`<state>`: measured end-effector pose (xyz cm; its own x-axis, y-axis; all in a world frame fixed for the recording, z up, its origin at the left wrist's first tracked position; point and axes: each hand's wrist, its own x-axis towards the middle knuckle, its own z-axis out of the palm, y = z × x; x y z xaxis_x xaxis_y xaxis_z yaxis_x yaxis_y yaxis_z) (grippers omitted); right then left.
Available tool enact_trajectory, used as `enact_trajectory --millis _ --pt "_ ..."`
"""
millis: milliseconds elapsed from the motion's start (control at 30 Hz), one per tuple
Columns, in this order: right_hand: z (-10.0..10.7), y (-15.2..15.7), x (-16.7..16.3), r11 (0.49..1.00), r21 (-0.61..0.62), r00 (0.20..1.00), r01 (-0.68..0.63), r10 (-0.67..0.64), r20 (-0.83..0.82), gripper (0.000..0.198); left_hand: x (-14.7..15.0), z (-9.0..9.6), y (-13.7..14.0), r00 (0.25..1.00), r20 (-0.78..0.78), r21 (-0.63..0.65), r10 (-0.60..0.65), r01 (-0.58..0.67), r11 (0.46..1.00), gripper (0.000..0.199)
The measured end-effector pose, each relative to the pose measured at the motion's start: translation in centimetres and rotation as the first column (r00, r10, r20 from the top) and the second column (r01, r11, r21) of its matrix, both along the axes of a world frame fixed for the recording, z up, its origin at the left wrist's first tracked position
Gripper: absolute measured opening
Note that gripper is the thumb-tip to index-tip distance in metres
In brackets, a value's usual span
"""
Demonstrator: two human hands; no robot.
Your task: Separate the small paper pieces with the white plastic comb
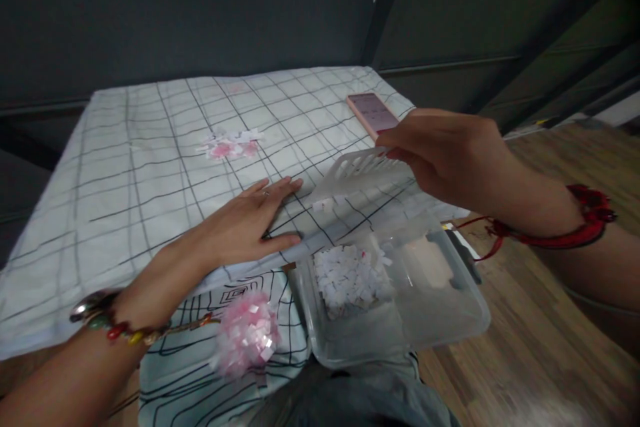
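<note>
At the edge of the cloth (125, 177) | slotted plate (355, 180) pinched by right hand (450, 150) | left hand (245, 220) laid flat, spread wide | paper bits (347, 280) held in box (440, 323)

We are reading no text, label, brand, number or sign anywhere in this view. On the surface (150, 193), the lit screen of the pink-edged phone (373, 115) is showing small dark rows that are looking like writing, but they are blurring too much for us to make out any word or figure. Among the white paper bits (347, 277) in the clear container (357, 343), we are seeing a few tiny dark specks, too small for us to tell whether they are print.
</note>
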<state>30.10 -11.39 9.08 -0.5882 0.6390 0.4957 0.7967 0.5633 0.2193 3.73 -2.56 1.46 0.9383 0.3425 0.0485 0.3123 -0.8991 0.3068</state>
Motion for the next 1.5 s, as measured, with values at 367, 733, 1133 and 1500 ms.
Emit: enact_trajectory --millis 367,733,1133,1500 --pt "1.3 -3.4 -0.1 0.991 -0.107 0.995 0.083 -0.076 0.068 0.027 0.2 -0.3 0.3 0.997 -0.054 0.073 -0.050 0.053 0.996 0.074" --pt "0.7 -5.6 0.8 0.992 -0.123 0.997 0.021 -0.012 0.073 0.019 0.3 0.0 -0.1 0.993 -0.122 0.100 -0.006 0.018 0.995 0.073" --pt "2.3 2.1 0.2 1.000 0.029 1.000 0.003 -0.002 -0.013 0.022 -2.9 1.9 2.0 0.990 -0.060 -0.060 0.131 -0.135 0.989 0.073" --pt "0.2 15.4 -4.8 1.000 0.003 0.996 0.013 -0.012 -0.092 0.036 -8.1 2.2 7.2 0.868 0.139 -0.008 0.477 -0.481 0.877 0.066"
